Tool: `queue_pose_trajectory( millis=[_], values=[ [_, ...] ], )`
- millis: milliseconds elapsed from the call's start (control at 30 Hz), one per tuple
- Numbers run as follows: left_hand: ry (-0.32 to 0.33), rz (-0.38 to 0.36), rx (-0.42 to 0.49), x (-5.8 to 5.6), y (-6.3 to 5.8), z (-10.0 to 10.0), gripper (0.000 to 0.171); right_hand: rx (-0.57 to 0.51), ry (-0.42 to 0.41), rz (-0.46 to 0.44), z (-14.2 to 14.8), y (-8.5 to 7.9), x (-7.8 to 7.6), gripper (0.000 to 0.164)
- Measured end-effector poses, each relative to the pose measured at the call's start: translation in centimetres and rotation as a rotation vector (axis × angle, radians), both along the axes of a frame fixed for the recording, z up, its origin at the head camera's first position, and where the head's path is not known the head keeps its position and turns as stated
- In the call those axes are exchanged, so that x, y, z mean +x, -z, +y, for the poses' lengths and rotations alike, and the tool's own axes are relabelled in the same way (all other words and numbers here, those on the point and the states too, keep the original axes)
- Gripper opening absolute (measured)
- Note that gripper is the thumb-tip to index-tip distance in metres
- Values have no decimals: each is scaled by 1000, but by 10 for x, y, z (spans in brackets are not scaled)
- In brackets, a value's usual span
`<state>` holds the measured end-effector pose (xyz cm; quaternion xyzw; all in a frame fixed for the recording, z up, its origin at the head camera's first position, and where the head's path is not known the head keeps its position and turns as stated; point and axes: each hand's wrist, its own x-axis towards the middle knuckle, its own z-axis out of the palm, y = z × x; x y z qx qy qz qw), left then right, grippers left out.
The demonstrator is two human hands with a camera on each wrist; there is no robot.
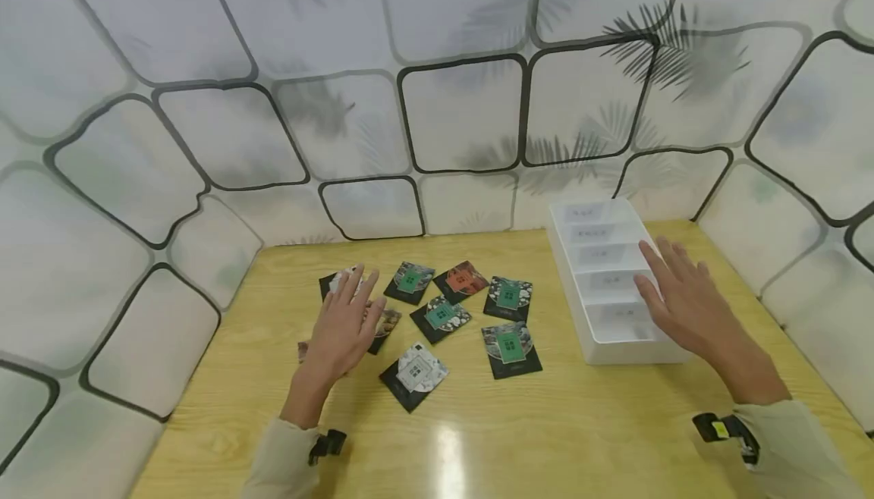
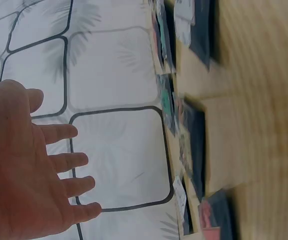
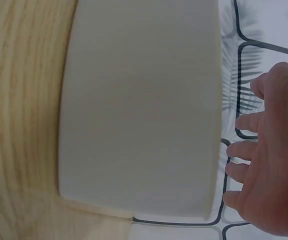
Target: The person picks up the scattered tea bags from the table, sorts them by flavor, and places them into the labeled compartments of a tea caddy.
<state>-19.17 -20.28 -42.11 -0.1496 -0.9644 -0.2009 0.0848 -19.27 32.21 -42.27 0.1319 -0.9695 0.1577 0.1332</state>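
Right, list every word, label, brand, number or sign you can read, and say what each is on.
None can be read for certain.
Green-labelled packets: characters too small to read.
Orange-labelled packet: characters too small.
White-labelled packet: characters too small.
White box: marks inside, too faint and blurred.

Extended fingers (image 3: 242, 150) near white box (image 3: 139, 110)

Bright, even light fills my head view, glare striping the wooden tabletop (image 1: 546, 438); my left-wrist view blurs its grain; in my right-wrist view, the white compartment box (image 3: 139, 110) looks shaded grey.
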Motion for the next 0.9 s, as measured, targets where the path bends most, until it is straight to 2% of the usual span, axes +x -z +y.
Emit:
queue_pose_trajectory(
  millis=[167, 367, 533, 700, 900],
  values=[
    [23, -3, 33, 4, 5, 1, 60, -9, 0, -31, -4, 4, -10, 62],
    [67, -26, 79, 12, 11, 9, 55, -21, -11, -52, 0, 10, -13, 62],
    [110, -110, 136, 19, 14, 14, 52, -13, -15, -84, 2, 16, -13, 62],
    [165, -229, 204, 22, 13, 18, 50, -4, -13, -96, 1, 20, -10, 61],
    [202, -343, 236, 26, 14, 22, 47, 35, 8, -100, 7, 23, -6, 61]
  ],
)
